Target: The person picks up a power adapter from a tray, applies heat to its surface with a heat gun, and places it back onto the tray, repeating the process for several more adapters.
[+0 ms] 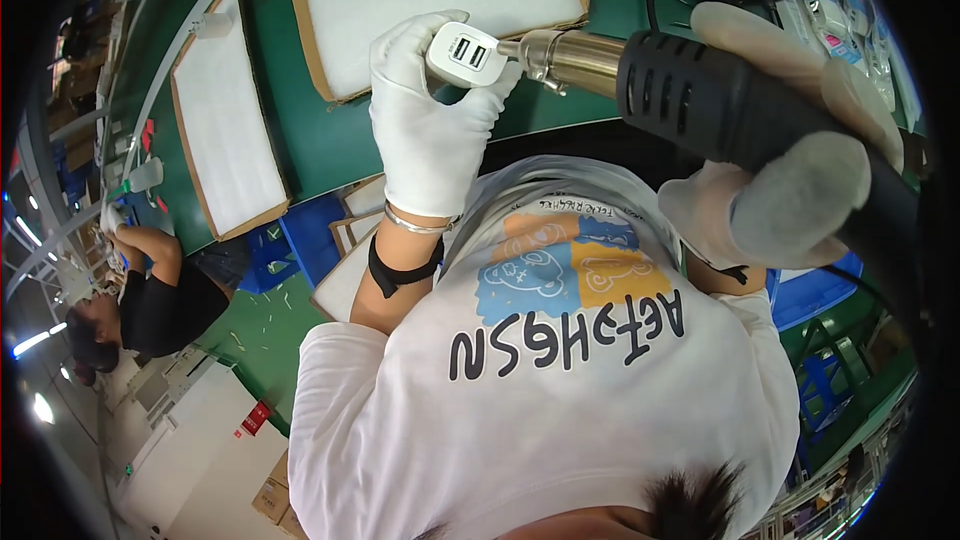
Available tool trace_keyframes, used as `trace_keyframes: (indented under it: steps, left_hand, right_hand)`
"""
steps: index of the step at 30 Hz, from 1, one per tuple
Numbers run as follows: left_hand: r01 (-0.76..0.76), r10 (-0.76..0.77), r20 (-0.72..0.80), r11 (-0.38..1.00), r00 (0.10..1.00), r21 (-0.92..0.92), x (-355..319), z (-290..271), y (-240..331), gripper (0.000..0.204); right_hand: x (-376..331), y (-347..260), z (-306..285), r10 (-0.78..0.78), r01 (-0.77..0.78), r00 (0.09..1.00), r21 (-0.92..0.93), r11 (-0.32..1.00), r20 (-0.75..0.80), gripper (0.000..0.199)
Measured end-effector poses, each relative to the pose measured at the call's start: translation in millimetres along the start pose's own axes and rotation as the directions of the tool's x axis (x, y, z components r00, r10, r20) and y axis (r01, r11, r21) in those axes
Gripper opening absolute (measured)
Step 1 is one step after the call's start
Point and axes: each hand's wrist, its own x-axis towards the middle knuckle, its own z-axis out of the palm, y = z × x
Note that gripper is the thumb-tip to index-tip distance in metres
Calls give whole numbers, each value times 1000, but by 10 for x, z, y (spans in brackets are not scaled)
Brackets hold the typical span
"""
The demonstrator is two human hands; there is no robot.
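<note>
In a white glove, my left hand (425, 125) grips a small white USB charger (464, 56) between thumb and fingers. Its face with two dark ports is turned up toward me. My right hand (800, 180), in a pale glove with greyed fingertips, is wrapped round the black slotted body of a hot air gun (690, 90). The gun's narrow metal nozzle points left, its tip right at the charger's edge; I cannot tell whether they touch. Both are held above the green worktable's front edge.
White foam-lined cardboard trays (440, 0) lie on the green worktable (345, 150), with another white padded board (225, 120) to the left. Bagged parts (840, 25) sit at the far right. Blue bins (310, 240) stand below the table edge. A co-worker (165, 285) works at the left.
</note>
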Motion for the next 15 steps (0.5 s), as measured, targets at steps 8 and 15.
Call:
trace_keyframes:
  steps: [8,15]
  left_hand:
    - [9,-8,12,1000,1000,-11,6,-58,-60,50]
    - [-50,50,-4,998,999,29,6,-52,-55,51]
  right_hand:
    - [-12,-161,72,90,-91,995,-30,995,-31,37]
    - [-38,-401,299,255,-311,918,-148,939,-305,34]
